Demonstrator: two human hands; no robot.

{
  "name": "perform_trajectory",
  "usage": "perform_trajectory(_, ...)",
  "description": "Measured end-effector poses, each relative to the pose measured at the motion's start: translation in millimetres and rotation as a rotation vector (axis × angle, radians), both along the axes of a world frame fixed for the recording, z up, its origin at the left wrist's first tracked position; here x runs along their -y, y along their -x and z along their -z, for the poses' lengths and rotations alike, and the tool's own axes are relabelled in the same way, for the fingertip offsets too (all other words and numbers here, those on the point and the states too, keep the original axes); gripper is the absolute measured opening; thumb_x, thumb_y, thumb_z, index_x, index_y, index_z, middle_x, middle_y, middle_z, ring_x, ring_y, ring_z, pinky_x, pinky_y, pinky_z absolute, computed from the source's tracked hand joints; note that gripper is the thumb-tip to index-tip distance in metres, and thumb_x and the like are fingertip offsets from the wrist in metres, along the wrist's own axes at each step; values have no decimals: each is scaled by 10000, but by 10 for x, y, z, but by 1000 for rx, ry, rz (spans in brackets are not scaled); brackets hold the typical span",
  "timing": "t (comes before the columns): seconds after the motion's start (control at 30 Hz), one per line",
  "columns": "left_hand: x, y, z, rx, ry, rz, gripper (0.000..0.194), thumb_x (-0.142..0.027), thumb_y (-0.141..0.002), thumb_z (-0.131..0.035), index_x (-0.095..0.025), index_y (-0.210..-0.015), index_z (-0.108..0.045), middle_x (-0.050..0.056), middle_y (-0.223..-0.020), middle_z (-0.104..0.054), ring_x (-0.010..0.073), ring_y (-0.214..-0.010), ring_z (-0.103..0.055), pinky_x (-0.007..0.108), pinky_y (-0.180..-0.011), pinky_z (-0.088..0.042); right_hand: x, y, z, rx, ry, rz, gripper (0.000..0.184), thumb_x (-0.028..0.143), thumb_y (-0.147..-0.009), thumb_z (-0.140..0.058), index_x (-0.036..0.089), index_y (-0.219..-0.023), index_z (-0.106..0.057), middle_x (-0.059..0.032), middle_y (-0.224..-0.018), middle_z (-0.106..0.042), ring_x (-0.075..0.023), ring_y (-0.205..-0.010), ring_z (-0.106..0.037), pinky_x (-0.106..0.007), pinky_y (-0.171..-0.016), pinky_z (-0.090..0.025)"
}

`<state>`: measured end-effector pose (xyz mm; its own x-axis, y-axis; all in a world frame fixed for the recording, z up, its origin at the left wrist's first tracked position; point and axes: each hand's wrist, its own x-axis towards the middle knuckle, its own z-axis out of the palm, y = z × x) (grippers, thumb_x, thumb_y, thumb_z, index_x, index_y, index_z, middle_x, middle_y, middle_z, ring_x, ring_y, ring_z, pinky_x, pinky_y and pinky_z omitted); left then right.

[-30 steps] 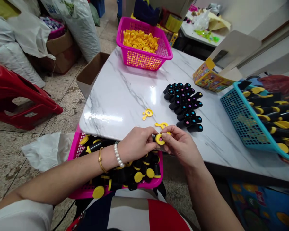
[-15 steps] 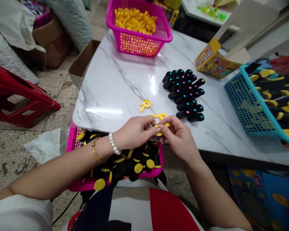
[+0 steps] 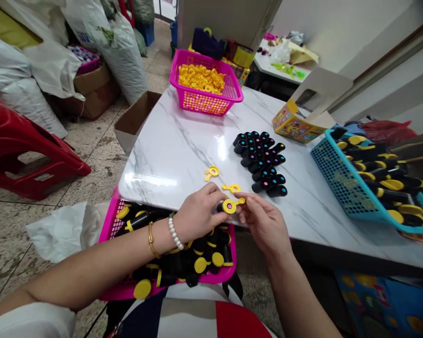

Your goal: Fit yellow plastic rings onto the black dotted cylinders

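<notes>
Between my hands is a small black tube (image 3: pixel 219 207) with a yellow ring cap (image 3: pixel 225 207) around its end; a pink dot shows in the ring's opening. My left hand (image 3: pixel 201 212) is closed around the tube. The fingers of my right hand (image 3: pixel 268 223) pinch the cap's yellow strap at its free end. Just beyond them, two loose yellow caps (image 3: pixel 216 172) lie on the white marbled table (image 3: pixel 172 164). To the right, several black tubes (image 3: pixel 259 162) stand or tilt close together, with blue, pink or purple dots on their ends.
Beneath my left forearm, a pink basket (image 3: pixel 231 263) holds black tubes with yellow caps. Another pink basket (image 3: pixel 206 102) at the back holds yellow caps. A teal basket (image 3: pixel 348 180) of capped tubes stands right, near an open printed box (image 3: pixel 299 126). A red stool (image 3: pixel 28 150) is at left.
The yellow cap, earlier mostly covered by my fingers, now shows on the tube's end with its strap stretched to the right. My right hand has shifted to the strap. The camera view has tilted up.
</notes>
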<state>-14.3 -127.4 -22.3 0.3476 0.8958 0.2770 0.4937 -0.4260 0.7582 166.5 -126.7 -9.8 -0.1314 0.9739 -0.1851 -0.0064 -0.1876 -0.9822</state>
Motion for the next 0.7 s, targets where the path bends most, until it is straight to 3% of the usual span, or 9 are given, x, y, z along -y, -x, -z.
perform_trajectory(0.1,-33,21,-12,9,22,34,217,-249,-794,-643,-196,-1004,-656,27,-939,-559,136,-803,-554,258,-743,-472,-72,-83,-6,-88,60,-84,221,354,-851,-605,152,-915,-667,-18,-663,-625,-91,-559,-527,-210,-535,-417)
perform_trajectory(0.23,-35,38,-23,3,59,93,186,-212,-819,-603,-210,-995,-665,17,-957,-587,122,-807,-560,237,-729,-458,-242,-68,-99,-8,196,-323,277,362,-790,-678,166,-968,-597,77,-522,-490,-46,-383,-382,-163,-368,-268)
perform_trajectory(0.43,-106,9,-11,-38,78,112,152,-237,-797,-625,-212,-939,-672,10,-943,-591,129,-797,-565,248,-727,-454,-353,30,-177,210,145,-502,297,366,-819,-639,195,-1003,-480,122,-532,-403,-36,-382,-343,-143,-367,-255)
perform_trajectory(0.57,-142,34,-94,-104,80,159,172,-274,-771,-663,-206,-929,-665,12,-884,-581,137,-787,-570,246,-715,-458,-178,35,-89,255,-20,-381,311,378,-864,-575,198,-1101,-487,99,-578,-420,-53,-420,-379,-164,-394,-301)
perform_trajectory(0.7,93,283,-248,-229,75,130,203,-319,-784,-655,-174,-926,-643,35,-914,-579,151,-796,-575,261,-727,-469,155,-50,49,145,-185,-153,245,321,-871,-585,190,-1075,-545,69,-594,-463,-72,-481,-447,-188,-450,-348)
